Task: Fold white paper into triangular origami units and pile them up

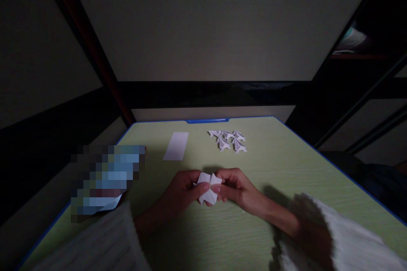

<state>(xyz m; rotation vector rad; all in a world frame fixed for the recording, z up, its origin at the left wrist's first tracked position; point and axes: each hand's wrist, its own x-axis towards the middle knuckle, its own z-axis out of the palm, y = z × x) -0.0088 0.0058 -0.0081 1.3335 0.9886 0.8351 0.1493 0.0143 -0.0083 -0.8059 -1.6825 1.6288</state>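
A small piece of folded white paper [208,194] is held up between my two hands over the middle of the table. Its creases and pointed flaps face me. My left hand [187,186] grips its left side, thumb pressed flat on the front and fingers behind. On the right side, my right hand [237,188] pinches the paper in the same way, with the two thumb tips close together near its centre. Parts of the fingers are hidden behind the paper.
Several folded paper figures [233,140] lie grouped toward the back of the green table [273,161]. Left of them is a flat white paper sheet [176,146]. A pixelated bluish object [111,182] occupies the left edge. A blue rim borders the table, with panels behind.
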